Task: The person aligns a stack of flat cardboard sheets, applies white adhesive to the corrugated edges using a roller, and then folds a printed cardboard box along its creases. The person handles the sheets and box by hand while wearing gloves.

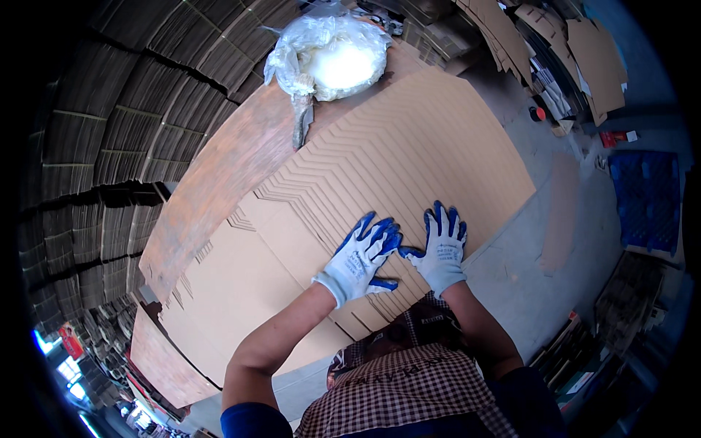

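Observation:
Overlapping cardboard sheets (431,146) lie fanned out in a staggered row across a wooden board (212,175). Both my hands wear white knit gloves with blue coated fingers. My left hand (359,255) rests on the sheets near their close edge, fingers spread, thumb pointing right. Just to its right, my right hand (439,244) lies flat with fingers stretched forward, its thumb close to the left fingertips. Neither hand grips anything. Toward the left, a broad cardboard sheet (241,285) shows slots along its far edge.
A plastic-lined bowl of white stuff (339,66) stands at the board's far end, a brush (301,120) against it. Tied cardboard stacks (124,131) line the left. Cardboard pieces (595,66) lean at far right, above a blue pallet (644,197). A loose strip (561,212) lies on the floor.

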The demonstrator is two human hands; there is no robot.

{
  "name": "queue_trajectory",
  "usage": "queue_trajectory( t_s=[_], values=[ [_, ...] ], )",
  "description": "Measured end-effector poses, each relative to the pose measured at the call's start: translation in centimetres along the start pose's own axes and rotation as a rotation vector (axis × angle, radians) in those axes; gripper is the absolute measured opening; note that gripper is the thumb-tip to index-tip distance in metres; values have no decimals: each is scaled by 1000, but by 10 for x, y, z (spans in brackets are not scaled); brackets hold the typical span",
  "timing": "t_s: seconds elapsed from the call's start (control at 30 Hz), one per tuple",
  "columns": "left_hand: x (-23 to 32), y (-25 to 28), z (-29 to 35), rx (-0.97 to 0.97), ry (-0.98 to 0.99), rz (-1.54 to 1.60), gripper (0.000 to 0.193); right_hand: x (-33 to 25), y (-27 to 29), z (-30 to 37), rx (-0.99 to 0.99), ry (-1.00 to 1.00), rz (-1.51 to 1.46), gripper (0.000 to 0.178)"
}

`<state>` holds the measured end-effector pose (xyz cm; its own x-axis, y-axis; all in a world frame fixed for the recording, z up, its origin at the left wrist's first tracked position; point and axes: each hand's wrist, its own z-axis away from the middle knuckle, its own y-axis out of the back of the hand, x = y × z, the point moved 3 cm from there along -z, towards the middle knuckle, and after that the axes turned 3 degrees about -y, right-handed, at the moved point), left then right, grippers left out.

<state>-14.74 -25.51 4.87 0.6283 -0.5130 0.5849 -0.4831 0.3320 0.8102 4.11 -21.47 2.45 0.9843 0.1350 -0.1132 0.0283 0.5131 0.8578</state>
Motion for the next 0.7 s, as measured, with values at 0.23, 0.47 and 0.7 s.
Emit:
queue_trajectory(
  t_s=[0.23,0.47,0.7],
  values=[
    [6,14,14,76,39,3,88,-1,3,2,2,6,20,96],
    [8,23,54,64,213,-89,89,-49,3,23,82,237,-80,88],
    [3,16,62,34,208,-114,93,-66,-17,20,140,261,-45,76]
  ],
)
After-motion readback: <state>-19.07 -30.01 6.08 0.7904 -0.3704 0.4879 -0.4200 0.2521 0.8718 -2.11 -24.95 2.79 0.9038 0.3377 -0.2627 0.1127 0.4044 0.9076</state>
